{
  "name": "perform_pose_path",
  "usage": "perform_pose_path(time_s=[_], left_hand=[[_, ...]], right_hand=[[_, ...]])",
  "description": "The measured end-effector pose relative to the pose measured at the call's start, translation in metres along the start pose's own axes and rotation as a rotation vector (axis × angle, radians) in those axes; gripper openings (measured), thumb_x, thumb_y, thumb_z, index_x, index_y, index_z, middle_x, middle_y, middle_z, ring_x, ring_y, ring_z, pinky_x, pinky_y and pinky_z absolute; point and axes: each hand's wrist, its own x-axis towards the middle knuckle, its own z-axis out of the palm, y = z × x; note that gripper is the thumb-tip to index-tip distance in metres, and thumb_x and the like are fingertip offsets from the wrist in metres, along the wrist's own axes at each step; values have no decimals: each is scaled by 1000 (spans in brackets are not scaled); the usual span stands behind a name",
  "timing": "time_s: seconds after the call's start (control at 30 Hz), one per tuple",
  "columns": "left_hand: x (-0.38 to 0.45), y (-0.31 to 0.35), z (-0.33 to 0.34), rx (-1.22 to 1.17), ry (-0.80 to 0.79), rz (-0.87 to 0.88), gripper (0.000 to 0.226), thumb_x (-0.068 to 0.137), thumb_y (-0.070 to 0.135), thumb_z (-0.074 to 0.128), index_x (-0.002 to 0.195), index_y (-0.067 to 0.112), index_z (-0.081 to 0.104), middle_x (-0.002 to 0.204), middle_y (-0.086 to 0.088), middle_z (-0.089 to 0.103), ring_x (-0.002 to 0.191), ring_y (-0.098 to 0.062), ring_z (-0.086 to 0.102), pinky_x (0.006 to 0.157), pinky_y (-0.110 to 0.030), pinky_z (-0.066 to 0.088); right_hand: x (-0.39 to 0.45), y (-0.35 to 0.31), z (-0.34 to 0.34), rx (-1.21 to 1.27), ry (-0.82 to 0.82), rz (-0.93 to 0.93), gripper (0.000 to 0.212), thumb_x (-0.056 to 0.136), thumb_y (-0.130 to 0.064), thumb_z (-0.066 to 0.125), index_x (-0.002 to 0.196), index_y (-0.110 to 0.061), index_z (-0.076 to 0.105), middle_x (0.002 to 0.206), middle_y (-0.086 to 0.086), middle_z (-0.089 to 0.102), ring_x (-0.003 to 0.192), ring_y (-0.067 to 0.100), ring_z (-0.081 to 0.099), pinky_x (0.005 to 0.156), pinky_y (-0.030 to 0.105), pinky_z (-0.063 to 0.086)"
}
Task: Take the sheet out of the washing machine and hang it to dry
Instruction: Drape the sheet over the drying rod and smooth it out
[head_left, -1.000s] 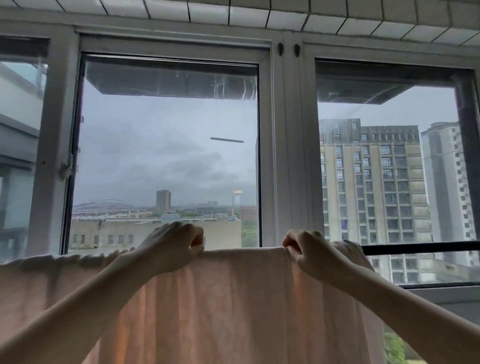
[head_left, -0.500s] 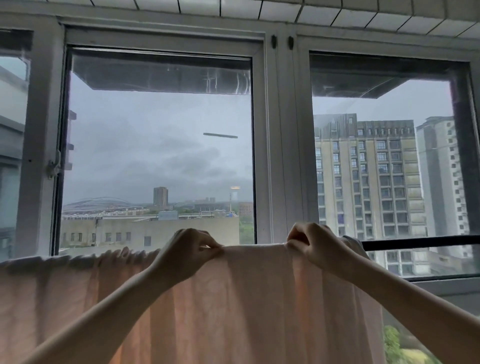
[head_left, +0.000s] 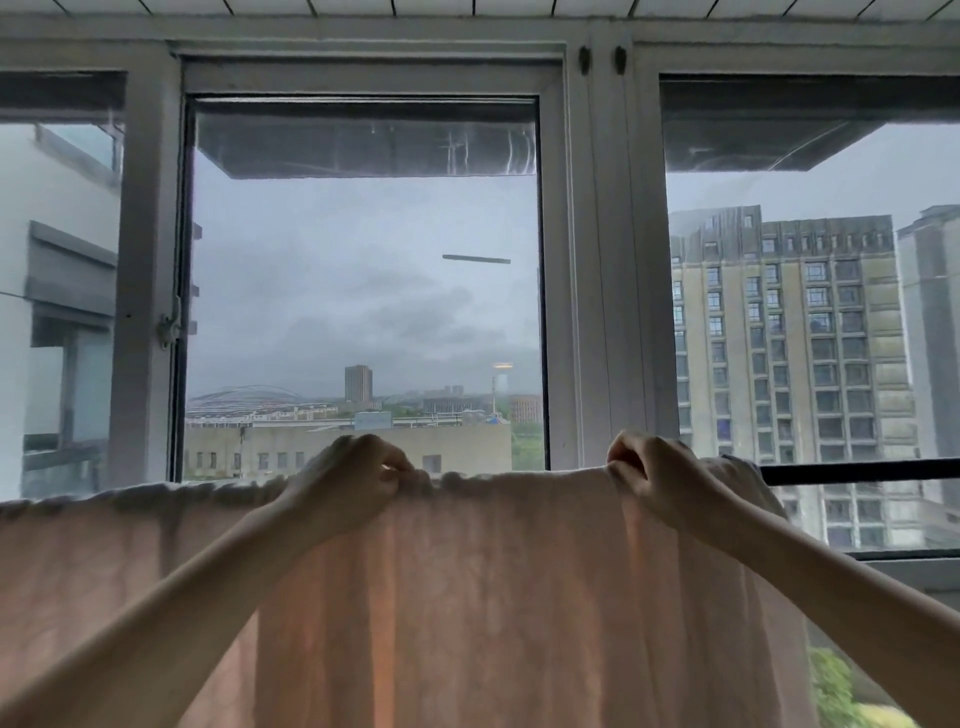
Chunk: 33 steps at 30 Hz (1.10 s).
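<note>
Sheet (head_left: 467, 597): thin pink fabric (softly pleated)

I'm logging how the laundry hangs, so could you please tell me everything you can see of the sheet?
The sheet is pale pink, thin-looking cloth that lets window light glow through. It hangs in soft vertical folds, its top edge running level across the view, gathered into small bunches toward the left. Its support is hidden under the cloth; a dark rod emerges at its right end. The left hand and right hand each pinch the top edge with curled fingers. Its lower part runs out of view.
</note>
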Motion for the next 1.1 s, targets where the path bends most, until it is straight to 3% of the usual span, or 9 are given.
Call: perform_pose_path(time_s=[0.17,0.33,0.53,0.63,0.7,0.8,0.9,1.0,1.1], left_hand=[[10,48,27,-104,-69,174,34,91,32,61,124,27,65,122,5,67,106,-8,64,89,-24,50],[18,64,46,-204,100,166,18,86,28,70,102,23,76,102,4,74,93,-13,69,83,-29,53],[19,39,40,-192,97,157,5,84,24,71,86,24,75,84,6,74,79,-11,67,75,-34,56],[14,15,32,-136,108,117,6,85,22,68,84,26,72,81,7,72,77,-11,66,72,-35,56],[8,1,26,-103,110,93,9,87,20,66,83,28,70,81,7,71,77,-11,66,72,-34,55],[0,-10,16,-57,104,53,11,88,18,62,83,27,65,83,5,70,78,-13,65,73,-33,54],[-7,-12,10,15,113,1,9,91,20,54,85,23,60,86,3,67,80,-17,63,74,-33,53],[-12,0,6,66,144,-36,5,90,20,53,88,19,58,86,4,59,88,-15,55,72,-29,43],[-12,18,12,31,178,75,9,91,23,57,98,19,59,107,4,63,99,-11,53,81,-27,44]], right_hand=[[3,-1,-4,3,2,-22,6,88,-15,66,92,-15,70,82,-6,68,74,3,60,74,11,45],[6,8,-14,-19,-23,43,8,87,-17,68,92,-17,73,89,-5,72,79,3,59,77,13,40],[4,2,-7,13,16,42,8,87,-17,67,93,-15,73,87,-3,72,80,9,63,82,25,50],[0,0,-4,45,55,43,6,86,-18,68,91,-16,72,82,-5,70,76,6,63,79,23,51],[-5,-1,-4,60,63,28,4,86,-18,69,89,-17,71,78,-9,67,72,1,61,72,13,48],[-8,-2,-7,82,55,37,4,87,-18,68,90,-17,70,77,-12,65,72,-2,60,67,7,43],[-5,-3,-10,117,77,97,5,89,-17,65,93,-15,68,80,-7,66,78,8,62,74,19,48],[-4,-4,-13,131,81,112,7,90,-14,63,94,-12,68,82,-3,66,80,11,62,67,9,41],[-7,-10,-13,109,58,103,8,91,-15,62,95,-12,68,84,-3,66,81,10,62,69,14,43]])
